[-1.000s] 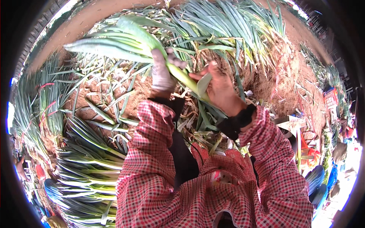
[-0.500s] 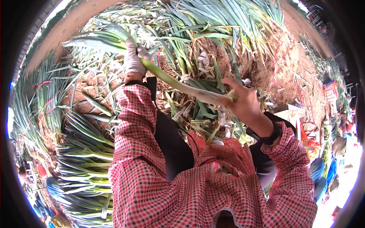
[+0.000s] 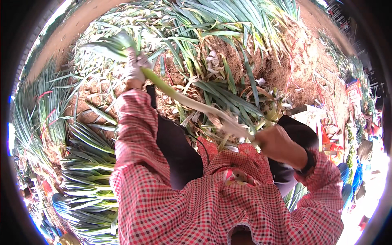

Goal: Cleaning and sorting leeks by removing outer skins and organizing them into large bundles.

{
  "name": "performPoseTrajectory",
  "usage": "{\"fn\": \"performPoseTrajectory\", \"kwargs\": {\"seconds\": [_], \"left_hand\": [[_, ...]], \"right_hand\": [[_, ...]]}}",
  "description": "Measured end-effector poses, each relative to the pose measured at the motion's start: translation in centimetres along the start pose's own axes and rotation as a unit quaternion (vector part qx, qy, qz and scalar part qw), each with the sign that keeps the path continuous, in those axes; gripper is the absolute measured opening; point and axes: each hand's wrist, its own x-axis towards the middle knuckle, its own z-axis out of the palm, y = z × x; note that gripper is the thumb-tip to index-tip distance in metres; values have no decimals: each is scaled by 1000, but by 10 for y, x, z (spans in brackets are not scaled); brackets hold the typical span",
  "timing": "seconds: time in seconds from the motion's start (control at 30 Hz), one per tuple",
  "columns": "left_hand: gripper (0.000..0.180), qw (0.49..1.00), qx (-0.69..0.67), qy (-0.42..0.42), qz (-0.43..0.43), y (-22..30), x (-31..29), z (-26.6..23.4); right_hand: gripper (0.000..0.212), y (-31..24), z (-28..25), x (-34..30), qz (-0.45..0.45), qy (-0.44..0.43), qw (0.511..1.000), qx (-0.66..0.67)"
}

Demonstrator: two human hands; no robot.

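A long green onion slants across the middle, green leaves at the upper left and pale stalk toward the lower right. My left hand, in a whitish glove, is wrapped round it just below the leaves. At the pale end my bare right hand is closed, its fingers smeared by motion. Whether it grips the stalk itself or loose outer skin there is hard to see. A torn bit of pale skin hangs off the stalk. Below lie loose leaves and peelings.
Bundled green onions with brown roots lie beyond my hands. More onions lie in a row at my left. Another bundle with red ties stands farther left. A pale box sits near my right knee.
My right hand has swung down and to the right from higher on the pale end, and its fingers have closed. The stalk tilts more steeply. My left hand has shifted slightly left.
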Motion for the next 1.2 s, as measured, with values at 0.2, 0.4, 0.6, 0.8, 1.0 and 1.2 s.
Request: {"fn": "performPoseTrajectory", "kwargs": {"seconds": [0.2,0.4,0.6,0.8,1.0,1.2], "left_hand": [[44,993,-35,103,46,22,13,-37],[43,979,-126,161,17,6,8,0],[40,975,-216,50,-5,-1,15,-5],[42,991,-113,70,8,12,9,-34],[41,957,-33,265,117,17,4,-24],[13,986,-148,64,42,-18,7,19]], "right_hand": [[50,57,51,-80,84,-129,985,80],[95,41,41,82,-45,250,951,177],[46,-42,16,129,-74,228,585,775],[60,-24,-3,18,-15,183,616,766],[56,71,51,-35,190,109,831,511],[51,22,102,61,-63,58,996,-26]]}}
